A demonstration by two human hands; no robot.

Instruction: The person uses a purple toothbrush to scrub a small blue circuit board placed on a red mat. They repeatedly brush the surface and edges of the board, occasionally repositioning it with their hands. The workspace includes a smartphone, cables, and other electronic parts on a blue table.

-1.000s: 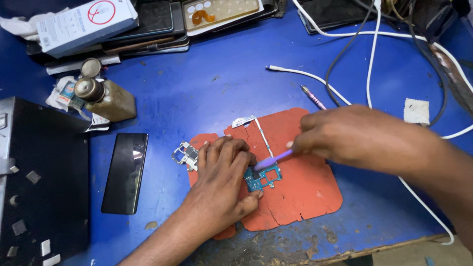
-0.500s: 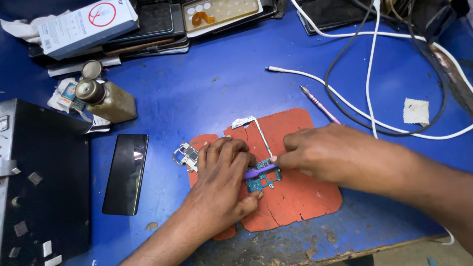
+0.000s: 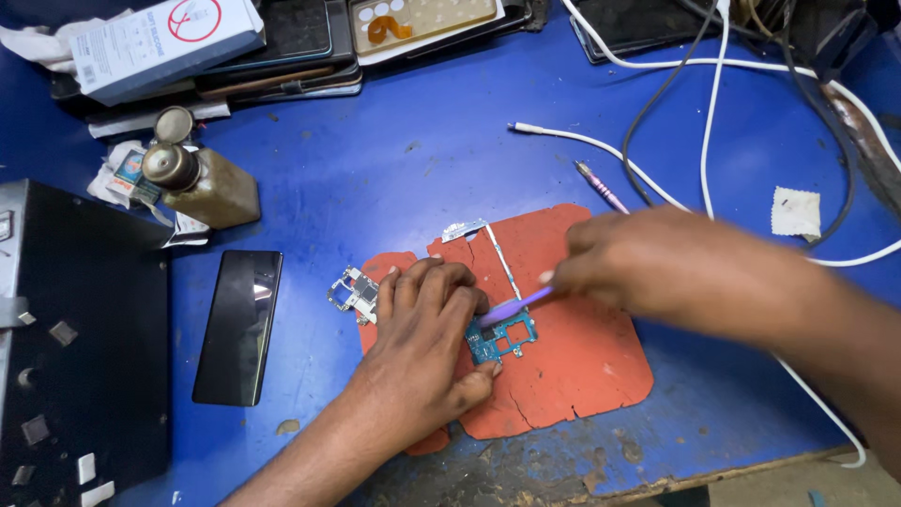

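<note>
Two hands at work on the orange mat point(image 3: 572, 376) — left hand point(image 3: 422, 347) lies flat, pinning the blue circuit board point(image 3: 502, 338) down; right hand point(image 3: 657, 268) grips a purple brush point(image 3: 514, 306), tip on the board.

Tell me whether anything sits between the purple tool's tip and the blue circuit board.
Nothing visible does. The right hand holds the purple tool with its tip at the small blue circuit board on the torn orange mat. The left hand presses the board's left side, beside the tip.
</note>
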